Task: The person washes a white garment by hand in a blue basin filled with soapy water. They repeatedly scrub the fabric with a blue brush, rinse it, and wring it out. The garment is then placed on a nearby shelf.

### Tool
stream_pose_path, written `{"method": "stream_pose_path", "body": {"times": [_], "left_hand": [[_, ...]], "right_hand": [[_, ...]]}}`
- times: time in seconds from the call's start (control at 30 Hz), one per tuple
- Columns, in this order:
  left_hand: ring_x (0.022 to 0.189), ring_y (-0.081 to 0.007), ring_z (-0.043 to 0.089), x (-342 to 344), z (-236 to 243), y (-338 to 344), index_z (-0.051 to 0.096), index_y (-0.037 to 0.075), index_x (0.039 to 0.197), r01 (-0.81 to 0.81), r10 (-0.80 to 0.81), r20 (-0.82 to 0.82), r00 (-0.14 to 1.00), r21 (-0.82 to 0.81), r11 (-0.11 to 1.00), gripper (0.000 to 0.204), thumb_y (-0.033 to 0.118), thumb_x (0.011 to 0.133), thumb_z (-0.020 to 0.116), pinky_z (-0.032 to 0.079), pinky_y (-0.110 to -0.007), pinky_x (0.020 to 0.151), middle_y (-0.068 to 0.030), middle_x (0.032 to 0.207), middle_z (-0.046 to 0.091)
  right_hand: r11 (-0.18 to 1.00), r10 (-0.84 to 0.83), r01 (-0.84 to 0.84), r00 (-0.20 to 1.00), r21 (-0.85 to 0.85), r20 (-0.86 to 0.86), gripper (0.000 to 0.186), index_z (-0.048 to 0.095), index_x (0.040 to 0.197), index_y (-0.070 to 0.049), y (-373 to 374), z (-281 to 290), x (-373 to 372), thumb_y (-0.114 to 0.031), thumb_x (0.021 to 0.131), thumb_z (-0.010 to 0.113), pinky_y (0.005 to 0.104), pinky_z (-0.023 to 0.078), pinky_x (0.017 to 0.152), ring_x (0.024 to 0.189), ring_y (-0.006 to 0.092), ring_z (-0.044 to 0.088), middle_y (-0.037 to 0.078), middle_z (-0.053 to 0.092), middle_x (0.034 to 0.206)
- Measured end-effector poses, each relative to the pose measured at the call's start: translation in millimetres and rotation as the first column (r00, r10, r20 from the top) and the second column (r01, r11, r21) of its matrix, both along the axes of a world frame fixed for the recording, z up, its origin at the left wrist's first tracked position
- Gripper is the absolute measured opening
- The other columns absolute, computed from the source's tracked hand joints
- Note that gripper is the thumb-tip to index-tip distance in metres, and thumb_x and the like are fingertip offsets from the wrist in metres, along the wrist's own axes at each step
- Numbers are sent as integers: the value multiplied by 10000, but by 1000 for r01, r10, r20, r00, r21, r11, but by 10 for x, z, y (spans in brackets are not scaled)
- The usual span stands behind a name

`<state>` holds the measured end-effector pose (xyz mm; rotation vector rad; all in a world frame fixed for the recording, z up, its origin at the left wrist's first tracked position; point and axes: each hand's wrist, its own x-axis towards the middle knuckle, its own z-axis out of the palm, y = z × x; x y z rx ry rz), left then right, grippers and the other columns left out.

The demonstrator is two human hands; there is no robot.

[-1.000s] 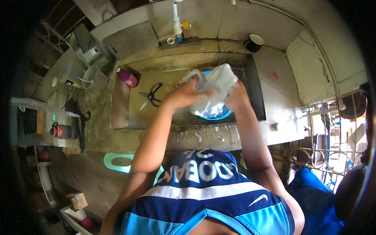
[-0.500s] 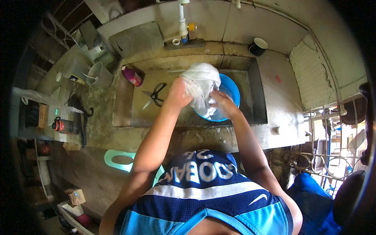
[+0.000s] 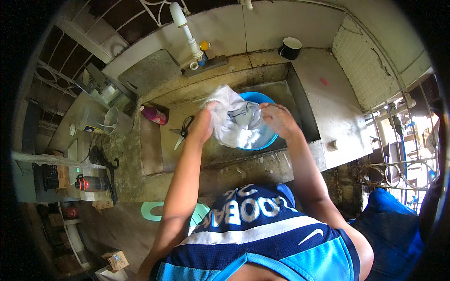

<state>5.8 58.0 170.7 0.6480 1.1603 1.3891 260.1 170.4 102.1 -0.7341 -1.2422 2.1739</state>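
Note:
My left hand (image 3: 202, 121) grips the left side of a white, sudsy cloth (image 3: 226, 131), partly hiding its own fingers. My right hand (image 3: 279, 117) pinches the cloth's right side, opening out a fold with dark markings on its inside. The cloth is held over a blue round basin (image 3: 269, 140) of cloudy water that stands in a concrete sink (image 3: 298, 119). Black-handled scissors (image 3: 186, 125) lie in the sink left of my left hand, and a purple bottle (image 3: 153, 114) is at the sink's left end.
A pipe tap (image 3: 194, 47) rises behind the sink. A dark mug (image 3: 290, 49) sits at the back right. Pails (image 3: 112, 122) and a dark flask (image 3: 89, 183) stand on the left ledges. A mint-green plastic stool (image 3: 152, 210) is below the counter; a metal grille (image 3: 391, 173) is at right.
The white cloth has been turned and spread lower across the basin, showing its marked inner side. My right hand has risen to its right edge. The view has shifted and rotated slightly.

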Motion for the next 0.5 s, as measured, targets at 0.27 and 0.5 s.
{"method": "stream_pose_path", "body": {"times": [0.27, 0.5], "left_hand": [[1107, -260, 659, 313, 266, 18, 567, -2, 1323, 249, -314, 166, 935, 322, 913, 422, 297, 1057, 433, 527, -427, 983, -133, 1246, 666], [1216, -302, 609, 50, 343, 36, 539, -3, 1370, 42, -134, 453, 882, 209, 977, 447, 295, 1065, 407, 463, -444, 1081, -154, 1330, 634]], "right_hand": [[967, 211, -246, 920, 69, 332, 452, 583, 1345, -19, -1, -302, -402, -243, 956, 637, 381, 496, 1014, 1195, 245, 606, 110, 638, 1322], [613, -96, -275, 904, 740, 416, 418, 677, 1257, -90, 9, -582, -677, -286, 888, 678, 412, 530, 899, 1051, 284, 680, 103, 690, 1264]]}}
